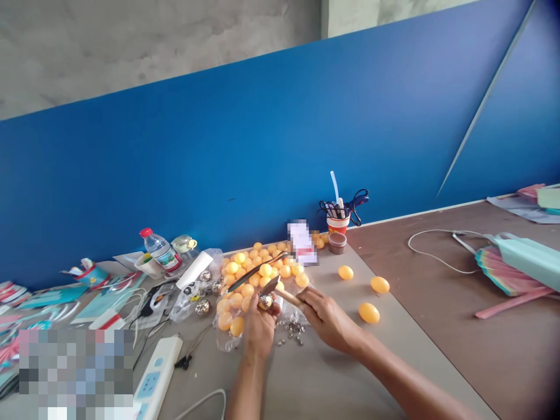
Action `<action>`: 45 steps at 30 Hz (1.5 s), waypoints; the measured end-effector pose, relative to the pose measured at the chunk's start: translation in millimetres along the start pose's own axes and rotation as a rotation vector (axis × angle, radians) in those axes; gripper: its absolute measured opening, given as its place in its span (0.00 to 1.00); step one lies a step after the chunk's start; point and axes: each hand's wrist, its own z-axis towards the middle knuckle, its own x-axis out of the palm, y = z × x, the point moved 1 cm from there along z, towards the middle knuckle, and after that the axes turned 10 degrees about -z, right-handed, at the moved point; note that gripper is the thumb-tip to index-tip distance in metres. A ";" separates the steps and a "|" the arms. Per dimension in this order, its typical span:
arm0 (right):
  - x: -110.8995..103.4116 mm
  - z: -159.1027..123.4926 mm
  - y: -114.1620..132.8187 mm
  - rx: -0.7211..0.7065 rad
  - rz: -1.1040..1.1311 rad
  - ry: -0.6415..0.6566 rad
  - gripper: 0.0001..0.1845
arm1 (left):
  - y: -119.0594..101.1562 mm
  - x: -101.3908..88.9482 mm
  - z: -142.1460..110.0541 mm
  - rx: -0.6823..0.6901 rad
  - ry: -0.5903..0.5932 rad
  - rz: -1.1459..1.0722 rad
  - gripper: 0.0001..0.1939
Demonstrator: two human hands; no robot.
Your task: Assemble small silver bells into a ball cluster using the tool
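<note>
My left hand (pixel 259 329) is closed around a shiny silver ball (pixel 265 301), held up over the desk. My right hand (pixel 328 319) grips a small tool with a wooden handle (pixel 289 297). The tool's dark, pointed head (pixel 270 286) is right at the top of the ball; whether they touch I cannot tell. Behind both hands, many orange balls (pixel 247 290) are heaped on clear plastic, and a long dark strip (pixel 254 274) lies across them. Small metal beads (pixel 296 329) are scattered on the desk between my wrists.
More silver balls (pixel 203 307) lie left of the heap. Single orange balls (pixel 369 313) rest on the right. A red-capped bottle (pixel 161 252), cables and a white power strip (pixel 158 376) fill the left. At the back stands a cup of pens (pixel 338 225) before a blue partition (pixel 236 157).
</note>
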 end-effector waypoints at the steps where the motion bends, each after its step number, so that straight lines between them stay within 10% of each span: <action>1: 0.3 -0.1 -0.3 0.004 -0.004 -0.005 0.12 | 0.1 0.0 -0.2 -0.003 0.001 -0.001 0.12; 45: 8.3 2.6 -6.9 0.050 0.024 0.035 0.11 | -3.3 -3.0 0.8 0.020 0.040 0.001 0.08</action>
